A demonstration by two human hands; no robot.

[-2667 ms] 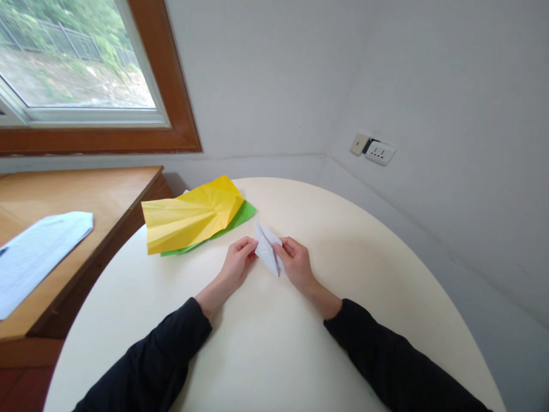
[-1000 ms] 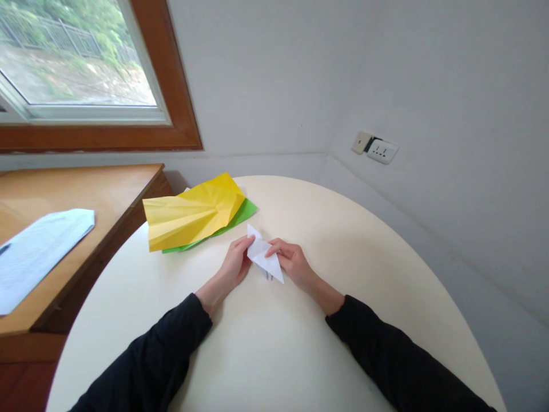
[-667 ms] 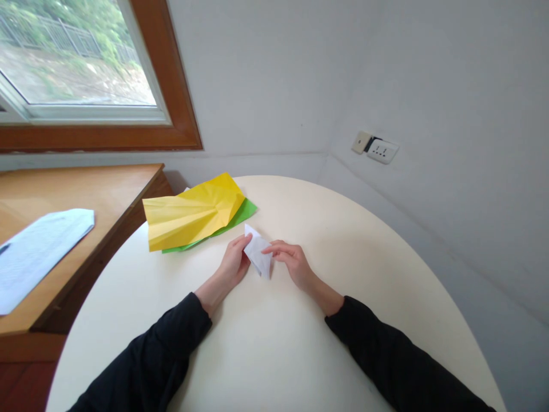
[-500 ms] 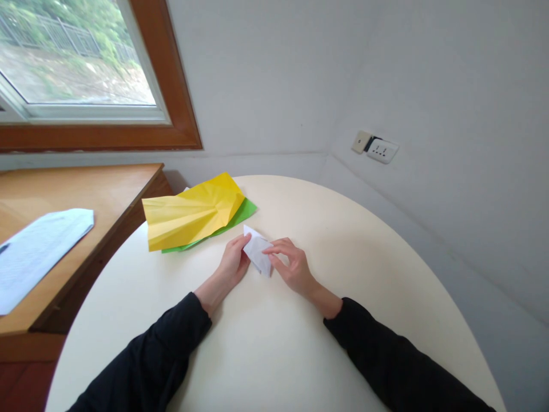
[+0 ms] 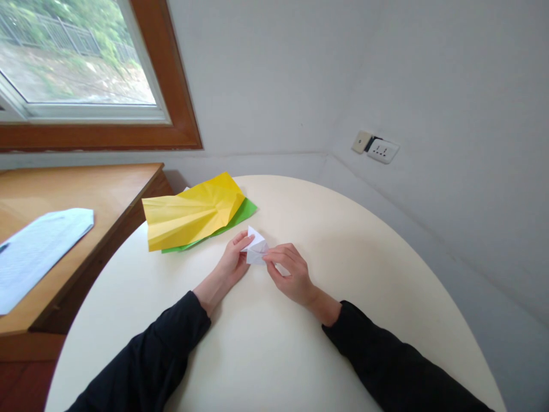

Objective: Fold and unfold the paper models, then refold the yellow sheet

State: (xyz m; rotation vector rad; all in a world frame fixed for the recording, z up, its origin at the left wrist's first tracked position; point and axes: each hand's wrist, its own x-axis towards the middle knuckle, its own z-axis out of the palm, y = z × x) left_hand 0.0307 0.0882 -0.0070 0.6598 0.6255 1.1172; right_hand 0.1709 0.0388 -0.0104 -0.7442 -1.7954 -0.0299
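Observation:
A small piece of folded white paper [image 5: 256,247] is held between my two hands, just above the round table. Its flaps stand out at angles, with one point upward. My left hand [image 5: 234,254] grips its left side, the thumb on top and the other fingers mostly hidden beneath. On the right, my right hand [image 5: 291,269] pinches the paper's edge between thumb and fingertips. Behind the hands lies a creased yellow sheet [image 5: 193,212] on top of a green sheet [image 5: 245,213].
The round cream table [image 5: 360,257] stands against the walls. To its left is a wooden desk [image 5: 115,189] bearing written papers [image 5: 47,246] and a pen. A wall socket [image 5: 383,150] and a wood-framed window [image 5: 184,109] are further back.
The white paper has turned in my hands and its flaps have shifted, so it looks shorter. My right hand keeps its pinch, now slightly lower on the edge. My left hand has barely moved.

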